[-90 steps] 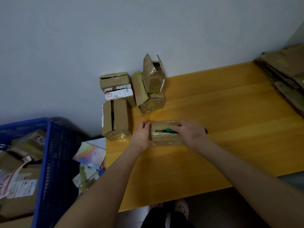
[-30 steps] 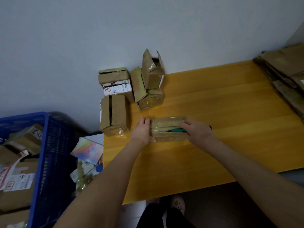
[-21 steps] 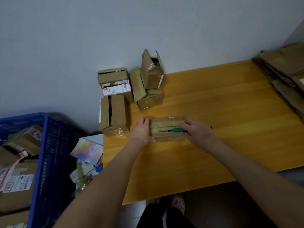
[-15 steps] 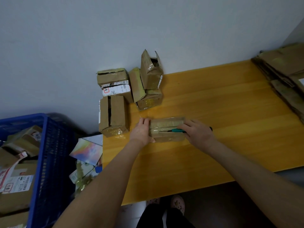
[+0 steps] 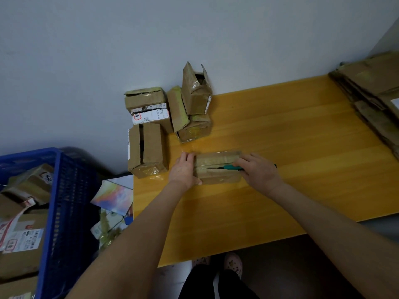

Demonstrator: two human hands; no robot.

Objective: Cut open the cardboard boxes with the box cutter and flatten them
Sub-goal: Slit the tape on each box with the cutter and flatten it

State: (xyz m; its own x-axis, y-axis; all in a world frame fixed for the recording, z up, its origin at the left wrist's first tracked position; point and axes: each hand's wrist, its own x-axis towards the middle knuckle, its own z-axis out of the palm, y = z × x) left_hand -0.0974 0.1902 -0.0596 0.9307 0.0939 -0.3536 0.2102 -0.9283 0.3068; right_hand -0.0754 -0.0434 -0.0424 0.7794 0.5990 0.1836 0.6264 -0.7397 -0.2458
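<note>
A small taped cardboard box (image 5: 216, 160) lies on the yellow wooden table (image 5: 280, 137), long side facing me. My left hand (image 5: 183, 171) grips its left end, thumb along the near side. My right hand (image 5: 259, 171) holds a green box cutter (image 5: 232, 168) whose blade lies along the tape seam on top of the box, tip near the seam's middle. A dark slit runs from the blade tip toward the left end.
Several more cardboard boxes (image 5: 149, 147) are piled at the table's back left against the wall. Flattened cardboard (image 5: 375, 91) is stacked at the right end. A blue crate (image 5: 64, 212) of parcels stands on the floor at left.
Since three seconds ago my right hand has drawn the cutter rightward along the top seam. Over the last second both hands and the box have barely moved.
</note>
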